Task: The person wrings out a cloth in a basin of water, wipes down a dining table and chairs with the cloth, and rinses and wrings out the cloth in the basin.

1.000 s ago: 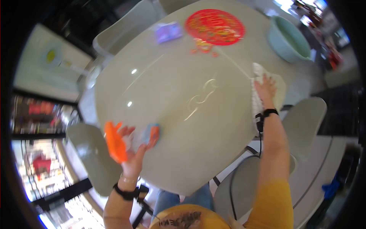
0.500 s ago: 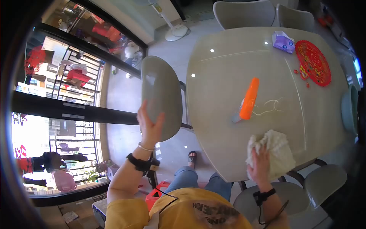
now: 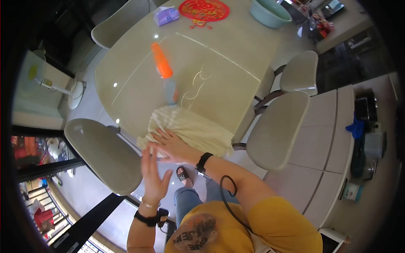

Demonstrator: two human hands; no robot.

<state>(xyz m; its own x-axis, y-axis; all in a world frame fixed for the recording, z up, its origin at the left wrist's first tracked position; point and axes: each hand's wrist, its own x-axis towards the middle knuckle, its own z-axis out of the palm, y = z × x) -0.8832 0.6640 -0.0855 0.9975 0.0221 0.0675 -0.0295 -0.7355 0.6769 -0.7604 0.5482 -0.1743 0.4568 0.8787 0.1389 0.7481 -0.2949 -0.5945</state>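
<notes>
A cream cloth (image 3: pixel 198 130) is spread over the near edge of the table (image 3: pixel 135 90). My right hand (image 3: pixel 175 145) lies flat on the cloth's near left part, fingers spread. Close beside it, my left hand (image 3: pixel 154 179) is raised at the table's edge with its fingers stretched out and nothing in it. Its fingertips overlap the right hand's edge in view; I cannot tell whether they touch. Beyond the cloth lies an object with a tapered orange part (image 3: pixel 162 61) and a clear part. Thin pale curved strands (image 3: pixel 193 93) rest beside it.
A purple tissue pack (image 3: pixel 166 16), a round red ornament (image 3: pixel 204 10) and a pale green basin (image 3: pixel 271 13) are at the table's far side. One grey chair (image 3: pixel 103 156) stands at left, another (image 3: pixel 278 130) at right. A white fan (image 3: pixel 76 93) stands at far left.
My view has turned toward the right. My right hand and the cloth have moved to the table's left near edge, and the cloth is more spread out. My left hand has left the chair back.
</notes>
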